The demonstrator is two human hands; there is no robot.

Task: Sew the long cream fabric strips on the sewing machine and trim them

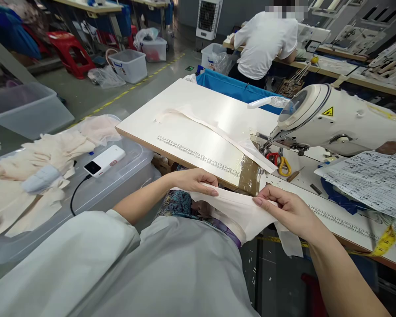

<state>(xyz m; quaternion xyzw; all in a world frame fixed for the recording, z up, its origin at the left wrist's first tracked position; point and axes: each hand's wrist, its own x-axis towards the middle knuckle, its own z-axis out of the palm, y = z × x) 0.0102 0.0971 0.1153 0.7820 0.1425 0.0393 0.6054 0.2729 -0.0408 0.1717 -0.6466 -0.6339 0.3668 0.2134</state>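
Cloth [237,204] is between the left hand [196,180] and right hand [285,207]. A strip [231,140] lies on the table [224,110] in front. Scissors [284,167] and a sewing machine [346,119] are past the right hand. Left of both hands, a pile [6,180] sits on a box [128,171].

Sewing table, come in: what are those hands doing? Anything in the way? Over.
Left hand, right hand: both pinching pale cloth. Cloth held between them. Nearby on the tabletop: pale strip, scissors; neither touching the cloth.
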